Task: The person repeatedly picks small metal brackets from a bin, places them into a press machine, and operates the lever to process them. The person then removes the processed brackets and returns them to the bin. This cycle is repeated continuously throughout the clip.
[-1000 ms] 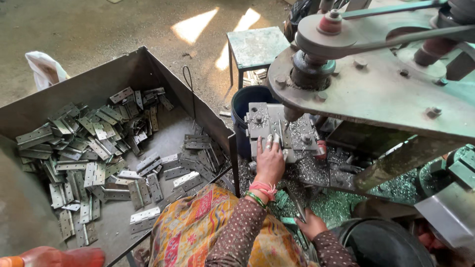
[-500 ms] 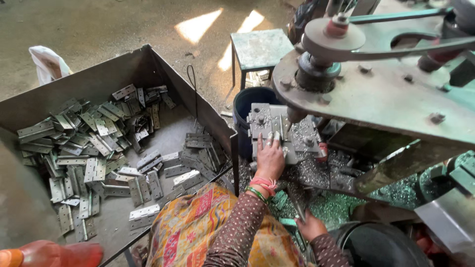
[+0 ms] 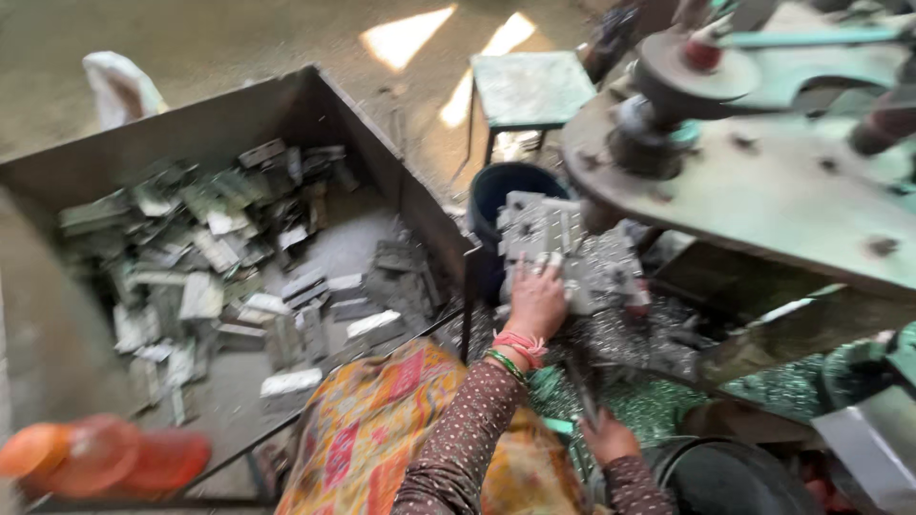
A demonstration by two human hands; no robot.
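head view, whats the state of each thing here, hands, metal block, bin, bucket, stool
left hand: flat on the metal block, fingers spread
right hand: low by the dark round container, grip unclear
metal block: sitting under the green press arm
metal bin: open, partly filled with loose flat metal pieces
blue bucket: upright, contents hidden
green stool: upright, nothing on its seat

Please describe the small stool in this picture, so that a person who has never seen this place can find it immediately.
Start from the big grey metal bin full of flat metal pieces on the left. Beyond its far right corner, on the sunlit floor, stands the stool, above the dark blue bucket. It is the only seat there: a worn, square, pale green top on thin dark legs.
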